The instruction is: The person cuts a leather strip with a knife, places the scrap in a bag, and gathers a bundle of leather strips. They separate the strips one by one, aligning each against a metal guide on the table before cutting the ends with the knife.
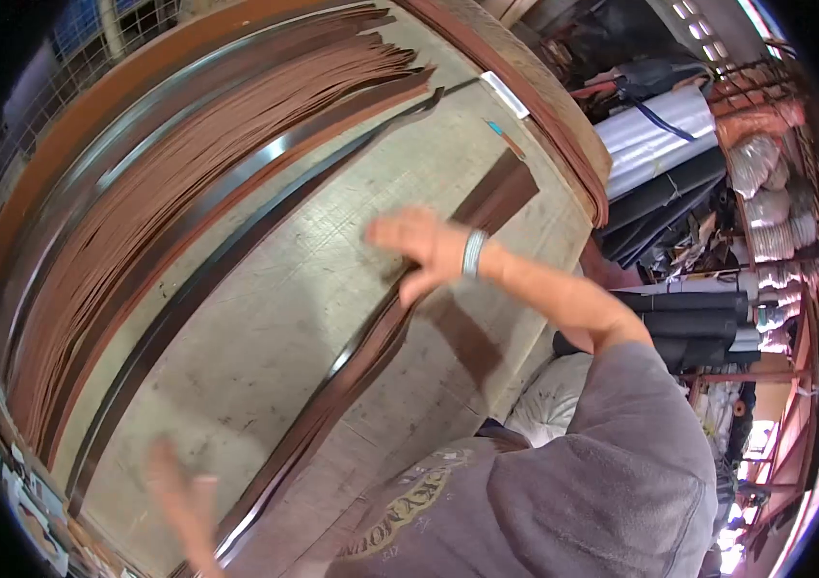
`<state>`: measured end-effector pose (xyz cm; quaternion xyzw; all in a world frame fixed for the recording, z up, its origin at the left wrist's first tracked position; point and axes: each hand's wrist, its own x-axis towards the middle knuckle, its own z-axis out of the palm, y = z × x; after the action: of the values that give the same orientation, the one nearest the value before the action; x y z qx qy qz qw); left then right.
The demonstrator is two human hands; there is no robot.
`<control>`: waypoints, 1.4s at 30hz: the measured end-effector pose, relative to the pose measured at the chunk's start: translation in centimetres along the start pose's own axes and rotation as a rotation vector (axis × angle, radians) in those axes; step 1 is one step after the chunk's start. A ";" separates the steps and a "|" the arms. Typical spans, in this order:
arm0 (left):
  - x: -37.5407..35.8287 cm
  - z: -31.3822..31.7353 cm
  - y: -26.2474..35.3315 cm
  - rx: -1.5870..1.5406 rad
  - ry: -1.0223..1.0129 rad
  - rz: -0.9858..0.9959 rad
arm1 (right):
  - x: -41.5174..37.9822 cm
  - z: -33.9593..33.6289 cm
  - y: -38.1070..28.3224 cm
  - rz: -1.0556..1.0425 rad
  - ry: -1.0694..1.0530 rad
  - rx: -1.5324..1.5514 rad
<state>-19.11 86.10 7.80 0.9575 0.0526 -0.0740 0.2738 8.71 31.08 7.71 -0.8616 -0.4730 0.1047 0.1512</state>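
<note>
A long bundle of brown strips (379, 339), likely leather or leather-like sheet, runs slantwise over the worktable (265, 318), with a shiny edge along part of it. Over its upper part is my right hand (426, 249), fingers stretched out and thumb apart, a woven band round the wrist. The hand covers a piece of the bundle, whose wide end (501, 193) shows beyond it. At the lower left my left hand (178, 491) is blurred by motion, its fingers extended and thumb out, beside the bundle's near end. Neither hand grips anything visible.
A thick stack of brown strips (207, 144) lies along the far side, with a dark strip (207, 265) in front of it. A white bar (504, 94) and a small blue-tipped tool (504, 135) lie near the table's end. Rolls of material (655, 130) fill shelving at the right.
</note>
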 end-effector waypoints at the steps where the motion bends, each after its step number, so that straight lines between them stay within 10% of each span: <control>1: -0.1 2.8 3.7 0.165 -0.104 0.151 | -1.3 1.5 -3.0 -0.056 -0.048 -0.032; 4: -0.1 8.4 14.9 0.181 -0.085 0.308 | -4.4 5.2 -6.6 0.059 -0.034 0.006; 11: -0.1 13.4 18.9 0.138 0.012 0.183 | -5.0 7.6 -6.6 0.003 0.112 -0.106; 25: -14.8 10.0 3.4 0.546 0.247 -0.179 | -21.2 2.9 13.9 0.197 0.365 -0.249; 32: -20.9 7.9 -5.7 0.682 0.319 -0.170 | -30.3 4.5 9.6 0.378 0.360 -0.272; 38: -19.7 9.5 0.0 1.246 0.369 0.151 | -48.7 4.1 0.5 0.642 0.313 -0.390; 42: -15.0 10.9 9.8 0.682 0.072 -0.024 | -60.2 2.7 -1.8 0.874 0.263 -0.387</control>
<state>-33.68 71.09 6.29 0.9952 0.0456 -0.0564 -0.0650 -25.47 -18.52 8.13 -0.9976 -0.0551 -0.0410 -0.0112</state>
